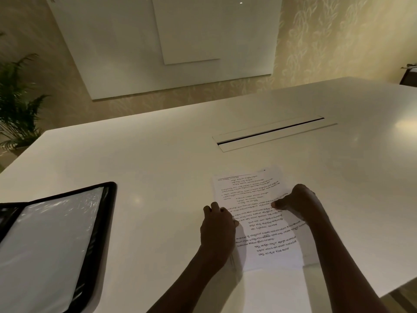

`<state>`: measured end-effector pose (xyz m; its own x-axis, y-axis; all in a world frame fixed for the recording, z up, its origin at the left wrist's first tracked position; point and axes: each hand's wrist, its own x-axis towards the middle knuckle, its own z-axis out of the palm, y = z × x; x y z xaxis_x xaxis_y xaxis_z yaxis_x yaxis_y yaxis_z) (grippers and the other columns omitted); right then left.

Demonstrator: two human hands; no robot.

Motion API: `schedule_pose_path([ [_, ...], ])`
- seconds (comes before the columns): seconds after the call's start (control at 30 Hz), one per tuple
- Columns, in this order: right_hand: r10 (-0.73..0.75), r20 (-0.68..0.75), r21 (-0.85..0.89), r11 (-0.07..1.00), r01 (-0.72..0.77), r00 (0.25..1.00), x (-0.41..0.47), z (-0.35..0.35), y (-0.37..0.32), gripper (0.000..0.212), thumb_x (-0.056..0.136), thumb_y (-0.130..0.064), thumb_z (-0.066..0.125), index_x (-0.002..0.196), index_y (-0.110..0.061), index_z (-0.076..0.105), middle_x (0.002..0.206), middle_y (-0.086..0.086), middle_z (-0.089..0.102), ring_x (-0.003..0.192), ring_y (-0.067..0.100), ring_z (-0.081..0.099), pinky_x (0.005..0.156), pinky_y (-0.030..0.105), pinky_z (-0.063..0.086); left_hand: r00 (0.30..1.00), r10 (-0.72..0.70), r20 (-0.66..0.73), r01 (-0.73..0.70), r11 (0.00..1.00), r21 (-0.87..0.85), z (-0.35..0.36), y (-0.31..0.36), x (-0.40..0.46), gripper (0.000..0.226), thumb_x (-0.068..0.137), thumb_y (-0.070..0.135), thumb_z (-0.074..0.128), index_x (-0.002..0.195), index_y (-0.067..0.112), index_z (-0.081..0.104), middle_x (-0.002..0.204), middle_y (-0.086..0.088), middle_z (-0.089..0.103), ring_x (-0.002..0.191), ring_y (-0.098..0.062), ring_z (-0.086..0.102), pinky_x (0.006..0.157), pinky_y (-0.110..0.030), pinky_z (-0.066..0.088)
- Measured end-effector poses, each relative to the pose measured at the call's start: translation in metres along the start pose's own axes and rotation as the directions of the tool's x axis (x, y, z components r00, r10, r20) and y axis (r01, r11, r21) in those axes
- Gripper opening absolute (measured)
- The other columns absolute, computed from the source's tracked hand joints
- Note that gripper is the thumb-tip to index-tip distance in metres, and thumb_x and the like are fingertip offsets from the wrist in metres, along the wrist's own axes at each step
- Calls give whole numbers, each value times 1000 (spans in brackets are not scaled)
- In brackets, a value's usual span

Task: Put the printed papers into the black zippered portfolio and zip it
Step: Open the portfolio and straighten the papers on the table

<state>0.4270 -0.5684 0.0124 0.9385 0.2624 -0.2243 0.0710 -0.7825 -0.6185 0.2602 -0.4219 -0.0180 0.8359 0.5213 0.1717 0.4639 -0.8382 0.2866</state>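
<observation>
While you look down at the white table (158,159), two hands, one stack of printed papers (259,213) and one black zippered portfolio (99,233) are in view. The papers lie flat on the table in front of you, right of centre, and both hands are on them. Your left hand (217,231) sits at the stack's left edge, fingers (212,207) curled over that edge and the thumb pressed onto the top sheet, so it pinches the side of the stack. Your right hand (297,203) rests on the right part of the page as a loose fist, thumb pointing left across the print; whether it actually grips any sheets cannot be told from here.

The portfolio lies open and well apart from both hands, at the lower left of the table. One clear plastic sleeve (45,240) shines inside its black rim (its zip is too dim to make out).

How many sheets the stack holds cannot be counted; only a thin layered edge shows beside your left wrist. The print is too small to read. The portfolio is cut off by the left and bottom edges of the view. Beyond the papers, one long cable slot (270,133) is set into the tabletop. One leafy plant (15,98) stands at the far left, partly out of view.
</observation>
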Motion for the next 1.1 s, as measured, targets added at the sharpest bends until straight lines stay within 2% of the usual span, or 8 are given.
schedule_pose_path([
  [0.13, 44, 34, 40, 998, -45, 998, -1, -1, -3, 46, 62, -29, 89, 84, -5, 57, 84, 12, 66, 80, 30, 63, 62, 31, 47, 1000, -2, -14, 2, 1000, 0, 2, 0, 0, 33, 97, 38, 50, 113, 10, 58, 120, -6, 49, 113, -20, 43, 77, -25, 43],
  [0.37, -63, 79, 32, 998, 61, 995, -9, 0, -16, 42, 66, -30, 86, 93, -8, 61, 89, 8, 70, 79, 23, 67, 68, 35, 57, 999, 4, -40, -4, 1000, -17, 5, -2, 0, 34, 97, 38, 50, 114, 10, 58, 119, -6, 49, 114, -21, 43, 76, -25, 42],
  [0.57, -151, 173, 69, 988, 141, 973, -21, -6, -33, 57, 77, -27, 80, 114, -13, 38, 98, 4, 62, 80, 22, 64, 59, 31, 52, 997, 15, -72, -19, 998, -56, 10, -2, -2, 29, 94, 35, 55, 105, 9, 63, 111, -7, 53, 109, -24, 48, 69, -26, 40],
  [0.73, -123, 276, 113, 989, 95, 953, -18, 0, -41, 73, 70, -37, 84, 120, -18, 34, 108, 9, 64, 90, 31, 68, 80, 50, 59, 998, 32, -61, -30, 999, 23, 5, -2, -2, 30, 64, 38, 85, 71, 16, 66, 78, -1, 58, 75, -18, 58, 45, -19, 30],
  [0.83, -127, 343, 259, 965, 37, 931, -18, -1, -43, 70, 72, -31, 84, 120, -19, 36, 104, 10, 66, 86, 32, 71, 71, 46, 61, 998, 48, -32, -47, 999, 23, 9, -4, -1, 28, 82, 39, 71, 94, 13, 67, 99, -4, 56, 96, -22, 54, 57, -24, 37],
  [0.97, -144, 327, 492, 870, -38, 934, -18, -1, -37, 63, 76, -17, 81, 122, -17, 38, 108, 16, 64, 85, 35, 71, 56, 38, 59, 999, 32, -32, -32, 999, 8, 13, -4, 1, 41, 44, 47, 92, 59, 22, 63, 67, 5, 54, 62, -11, 55, 39, -14, 25],
  [1.03, -104, 251, 528, 848, -46, 962, -14, -1, -27, 70, 68, -17, 84, 124, -9, 42, 106, 19, 67, 81, 36, 73, 58, 41, 60, 994, 75, -78, -72, 997, 42, 14, -6, 0, 38, 55, 47, 89, 64, 20, 64, 72, 3, 56, 68, -14, 57, 41, -16, 29],
  [1.1, -84, 174, 485, 874, -11, 981, -11, -5, -16, 60, 64, -17, 84, 115, 2, 57, 93, 19, 73, 71, 33, 75, 58, 39, 60, 996, 40, -81, -40, 999, -8, 10, -7, -2, 32, 83, 44, 69, 90, 14, 66, 99, -3, 56, 95, -19, 54, 58, -23, 43],
])
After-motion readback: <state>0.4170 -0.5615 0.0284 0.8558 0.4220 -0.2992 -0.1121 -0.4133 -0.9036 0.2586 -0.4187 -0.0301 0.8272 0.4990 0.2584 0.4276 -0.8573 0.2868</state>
